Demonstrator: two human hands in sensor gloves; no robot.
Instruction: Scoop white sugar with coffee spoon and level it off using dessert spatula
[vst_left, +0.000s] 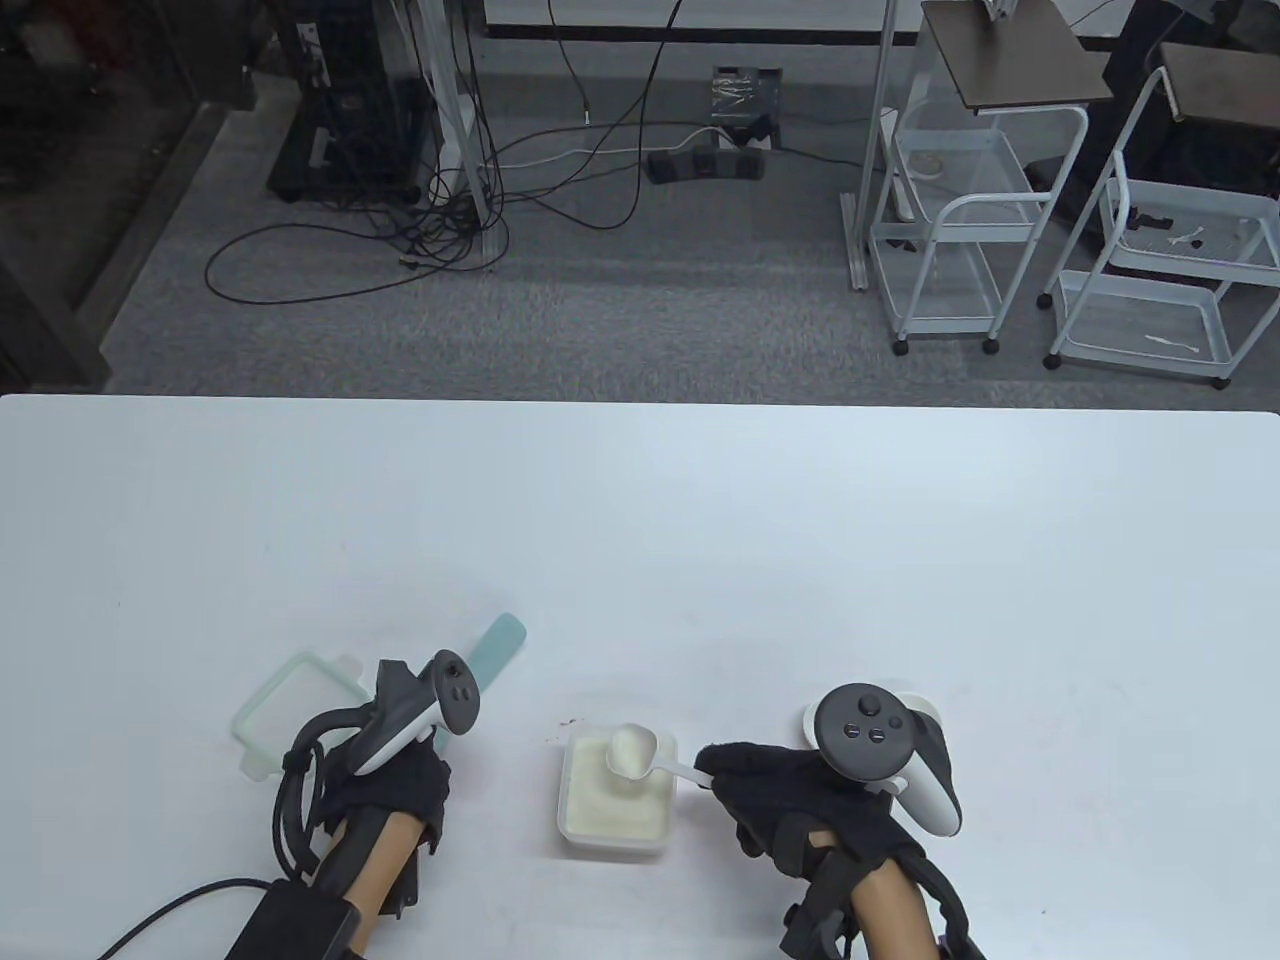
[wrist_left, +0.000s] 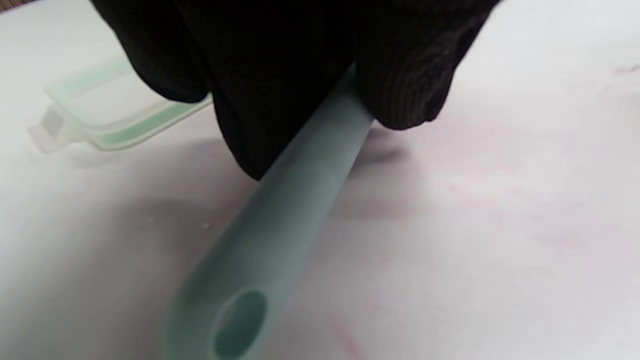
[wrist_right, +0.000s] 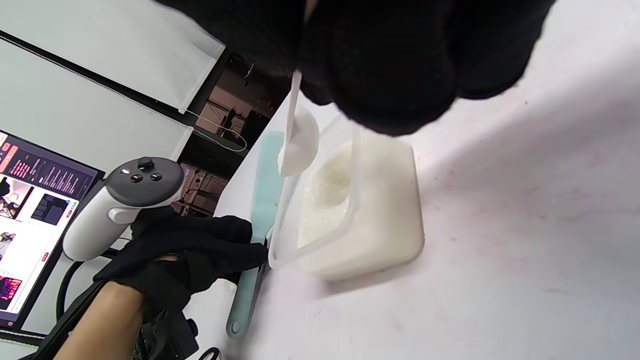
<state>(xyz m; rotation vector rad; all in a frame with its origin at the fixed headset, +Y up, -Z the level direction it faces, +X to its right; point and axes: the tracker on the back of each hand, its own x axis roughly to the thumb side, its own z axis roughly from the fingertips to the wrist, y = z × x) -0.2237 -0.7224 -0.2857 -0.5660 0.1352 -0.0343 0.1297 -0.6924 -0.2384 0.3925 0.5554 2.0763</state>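
A clear plastic tub (vst_left: 572, 818) of white sugar (vst_left: 610, 805) sits near the table's front edge, also in the right wrist view (wrist_right: 350, 235). My right hand (vst_left: 770, 790) pinches the handle of a white coffee spoon (vst_left: 640, 755); its bowl is heaped with sugar and held just above the tub (wrist_right: 299, 142). My left hand (vst_left: 385, 790) grips the handle of a pale green dessert spatula (vst_left: 495, 650), which lies low over the table left of the tub. The spatula's handle, with a hole at its end, shows in the left wrist view (wrist_left: 280, 215) and the right wrist view (wrist_right: 262, 200).
The tub's lid (vst_left: 290, 705), clear with a green seal, lies on the table by my left hand and shows in the left wrist view (wrist_left: 110, 120). The white table (vst_left: 700, 550) stretches away behind. White carts (vst_left: 960, 230) stand on the floor beyond it.
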